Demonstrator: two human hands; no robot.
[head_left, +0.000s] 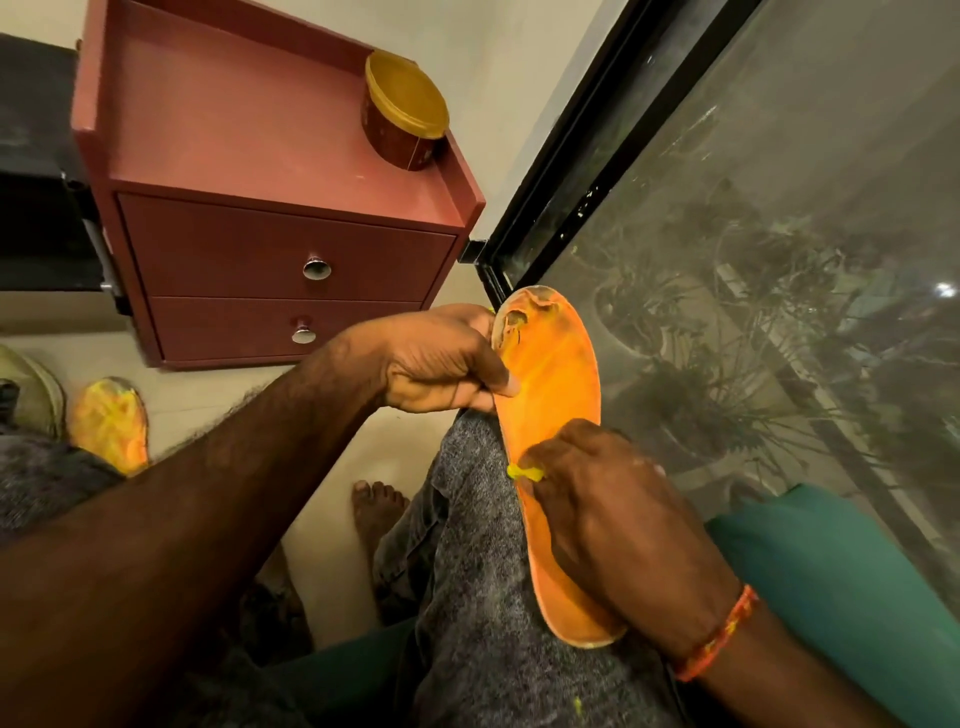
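An orange shoe insole (556, 395), worn and torn at its far end, rests lengthwise on my right knee. My left hand (436, 364) grips its far part, thumb pressed on the orange surface. My right hand (608, 514) lies over the near half and pinches a small yellow scrap (524, 472) against the insole's left edge. A second orange-yellow insole (110, 423) lies on the floor at the left.
A red-brown two-drawer cabinet (270, 249) stands ahead with a round tin (402, 117) with a gold lid on top. A dark-framed glass window (753, 260) runs along the right. A pale shoe (31, 384) sits at far left; my bare foot (376, 506) rests on the floor; green cushion (831, 587) under me.
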